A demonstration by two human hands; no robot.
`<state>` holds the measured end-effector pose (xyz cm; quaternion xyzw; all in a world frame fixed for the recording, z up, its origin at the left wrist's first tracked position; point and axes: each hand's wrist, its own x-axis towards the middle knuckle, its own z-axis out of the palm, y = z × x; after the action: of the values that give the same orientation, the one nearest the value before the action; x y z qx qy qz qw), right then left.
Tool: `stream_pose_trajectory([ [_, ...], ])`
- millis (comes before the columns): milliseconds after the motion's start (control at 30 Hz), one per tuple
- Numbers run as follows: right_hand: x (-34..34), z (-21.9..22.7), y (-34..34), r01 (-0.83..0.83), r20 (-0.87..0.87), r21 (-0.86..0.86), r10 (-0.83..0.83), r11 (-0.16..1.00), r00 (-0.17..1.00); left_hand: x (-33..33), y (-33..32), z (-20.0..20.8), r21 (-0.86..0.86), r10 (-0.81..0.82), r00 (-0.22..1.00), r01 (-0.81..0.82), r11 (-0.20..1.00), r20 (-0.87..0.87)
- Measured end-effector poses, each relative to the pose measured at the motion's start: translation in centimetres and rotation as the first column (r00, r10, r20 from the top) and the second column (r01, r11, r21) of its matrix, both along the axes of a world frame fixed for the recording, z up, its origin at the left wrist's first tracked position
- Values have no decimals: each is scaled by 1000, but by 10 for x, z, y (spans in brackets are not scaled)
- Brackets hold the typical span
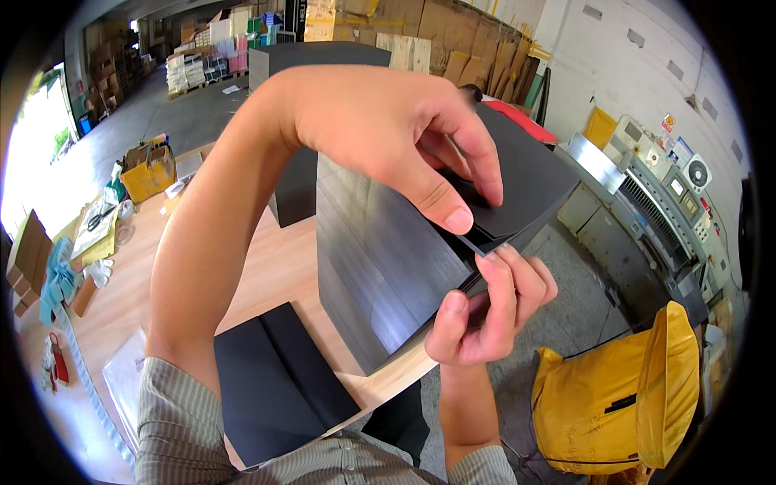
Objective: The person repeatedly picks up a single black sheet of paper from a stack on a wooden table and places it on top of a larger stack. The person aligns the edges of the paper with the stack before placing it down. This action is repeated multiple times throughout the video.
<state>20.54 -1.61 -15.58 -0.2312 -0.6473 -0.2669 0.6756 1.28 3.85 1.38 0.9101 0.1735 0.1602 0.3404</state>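
Observation:
A tall stack of black card sheets (388, 267) stands in front of me, its long side streaked with light. My left hand (388, 129) arches over the top from the left. Its fingers curl down on the upper sheets and its thumb presses at their near-right corner, where a narrow gap parts the sheets. Below that corner, my right hand (497, 311) has its fingers closed around the stack's edge, fingertips touching a thin sheet edge. Its thumb lies apart from the index finger, lower on the corner. A folded black card piece (283, 372) lies on the wooden table (267, 275).
More dark stacks (299, 182) stand behind. Scissors (101, 218), tape, a blue ribbon (61, 279) and a yellow box (149, 174) occupy the table's left. On the right are a yellow bag (614, 404) and a grey machine (663, 194).

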Motion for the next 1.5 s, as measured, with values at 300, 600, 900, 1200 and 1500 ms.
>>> stream_pose_trajectory([
  [300, 1, 4, -5, 17, 54, -9, -17, 1000, 998, 1, -14, -24, 305, -144, 924, 32, 952, 355],
  [600, -3, 3, -4, -34, -31, -23, 33, 999, 999, -1, -14, -19, 542, -183, 940, -2, 841, 287],
  [900, -2, 2, -3, -41, -27, -19, 40, 999, 999, 0, -16, -20, 564, -108, 931, -117, 817, 349],
  [1200, 0, 3, -5, -2, 35, -21, 2, 1000, 999, -4, -11, -15, 481, -172, 956, 39, 876, 236],
  [1500, -2, 3, -1, -29, -16, -1, 29, 1000, 999, -4, -1, -18, 333, -144, 953, 49, 942, 266],
])
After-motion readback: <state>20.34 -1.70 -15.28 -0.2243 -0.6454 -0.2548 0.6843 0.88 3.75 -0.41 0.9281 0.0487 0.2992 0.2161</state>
